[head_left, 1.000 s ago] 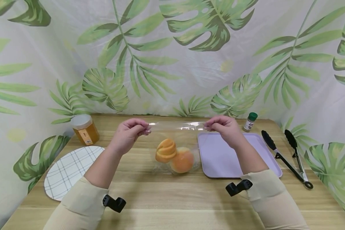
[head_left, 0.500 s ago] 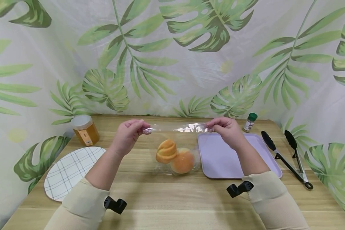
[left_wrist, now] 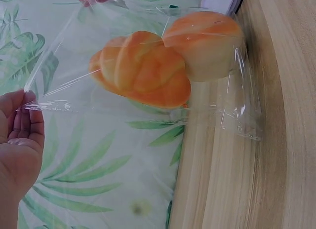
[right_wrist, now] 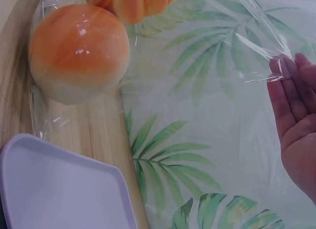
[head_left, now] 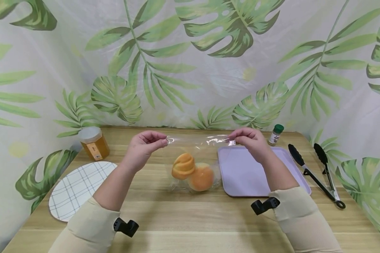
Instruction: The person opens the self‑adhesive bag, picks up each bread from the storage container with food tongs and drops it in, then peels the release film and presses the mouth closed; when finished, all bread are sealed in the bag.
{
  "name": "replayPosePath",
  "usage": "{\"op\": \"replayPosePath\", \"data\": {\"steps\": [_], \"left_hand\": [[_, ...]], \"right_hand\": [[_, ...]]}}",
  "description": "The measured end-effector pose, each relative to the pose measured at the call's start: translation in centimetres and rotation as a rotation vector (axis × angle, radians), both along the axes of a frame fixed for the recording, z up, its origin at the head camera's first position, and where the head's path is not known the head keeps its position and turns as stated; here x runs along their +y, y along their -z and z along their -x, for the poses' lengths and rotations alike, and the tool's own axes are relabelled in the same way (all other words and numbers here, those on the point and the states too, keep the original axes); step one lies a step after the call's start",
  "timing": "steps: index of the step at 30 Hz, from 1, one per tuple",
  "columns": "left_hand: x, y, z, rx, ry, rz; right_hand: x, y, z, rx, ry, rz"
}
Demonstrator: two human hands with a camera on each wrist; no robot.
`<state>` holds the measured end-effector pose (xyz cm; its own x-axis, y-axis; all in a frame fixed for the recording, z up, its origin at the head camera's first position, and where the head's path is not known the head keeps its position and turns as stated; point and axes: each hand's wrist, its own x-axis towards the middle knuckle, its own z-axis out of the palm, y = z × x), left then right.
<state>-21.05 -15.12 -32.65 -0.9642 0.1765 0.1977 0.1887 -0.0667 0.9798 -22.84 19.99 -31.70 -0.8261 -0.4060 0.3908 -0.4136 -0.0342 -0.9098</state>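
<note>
Between my two hands hangs a clear plastic bag (head_left: 190, 149) with two breads inside. One is a twisted roll (head_left: 183, 166), the other a round bun (head_left: 201, 177); they rest against each other low in the bag. My left hand (head_left: 144, 149) pinches the bag's upper left corner between thumb and fingers. At the upper right corner, my right hand (head_left: 252, 143) does the same. The left wrist view shows the twisted roll (left_wrist: 140, 70) and bun (left_wrist: 207, 45) through the film. In the right wrist view the bun (right_wrist: 79, 54) is nearest, with part of the roll (right_wrist: 133, 3) behind.
A lilac tray (head_left: 245, 172) lies right of the bag, partly behind my right forearm. Black-tipped tongs (head_left: 316, 177) and a green-capped spice jar (head_left: 275, 135) are beyond it. At left are a honey jar (head_left: 94, 143) and a round checked mat (head_left: 79, 189).
My left fingers have shifted their pinch on the bag's corner, and the thumb now lies straighter. The right hand moved very slightly right. The breads stay almost in place.
</note>
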Motion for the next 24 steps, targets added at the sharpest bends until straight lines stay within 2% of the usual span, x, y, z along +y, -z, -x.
{"op": "replayPosePath", "data": {"steps": [2,4,10,13,18,21,24], "left_hand": [[0.0,-0.1,-0.1,-0.003,0.0,-0.003],[0.1,-0.1,-0.1,-0.002,0.0,-0.003],[0.1,-0.1,-0.1,0.012,-0.014,0.005],[0.2,0.1,-0.1,0.056,-0.03,-0.026],[0.6,0.5,-0.1,0.119,-0.065,-0.116],[1.0,1.0,0.1,0.103,-0.07,-0.185],[1.4,1.5,0.2,0.073,-0.036,-0.214]], "right_hand": [[0.0,-0.1,0.0,-0.017,-0.021,0.019],[-0.1,-0.3,-0.1,-0.044,-0.003,0.007],[-0.6,-0.4,-0.2,-0.129,0.194,-0.104],[-0.9,-0.2,-0.2,-0.126,0.241,-0.103],[-1.1,0.0,-0.2,-0.116,0.247,-0.09],[-1.1,0.0,-0.3,-0.111,0.227,-0.077],[-1.2,-0.1,-0.4,-0.113,0.209,-0.072]]}}
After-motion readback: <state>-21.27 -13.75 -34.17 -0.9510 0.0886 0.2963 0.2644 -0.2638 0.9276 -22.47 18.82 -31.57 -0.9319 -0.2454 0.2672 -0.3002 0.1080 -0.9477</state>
